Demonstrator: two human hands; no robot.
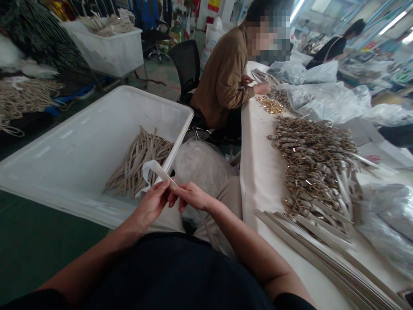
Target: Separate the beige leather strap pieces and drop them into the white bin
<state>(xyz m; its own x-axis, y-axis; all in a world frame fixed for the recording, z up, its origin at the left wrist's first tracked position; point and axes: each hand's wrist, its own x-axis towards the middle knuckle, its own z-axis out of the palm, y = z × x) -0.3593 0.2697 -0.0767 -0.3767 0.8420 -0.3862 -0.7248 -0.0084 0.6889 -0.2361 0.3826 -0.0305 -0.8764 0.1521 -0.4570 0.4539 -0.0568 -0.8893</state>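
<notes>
A pale strap (161, 172) runs between my two hands, its far end curling over the edge of a white bin. My left hand (155, 200) pinches the strap with thumb and fingers. Close beside it, my right hand (192, 196) is also closed on the strap, palm down. Both hands are above my lap. Inside the large white bin (80, 125) lies a bundle of beige straps (138, 159).
On the right, a white-covered table (258, 172) holds a heap of buckled straps (316, 159), long flat strips (316, 254) and plastic bags (342, 101). A person in a brown jacket (222, 69) sits ahead at the table. A clear bag (203, 163) stands between bin and table.
</notes>
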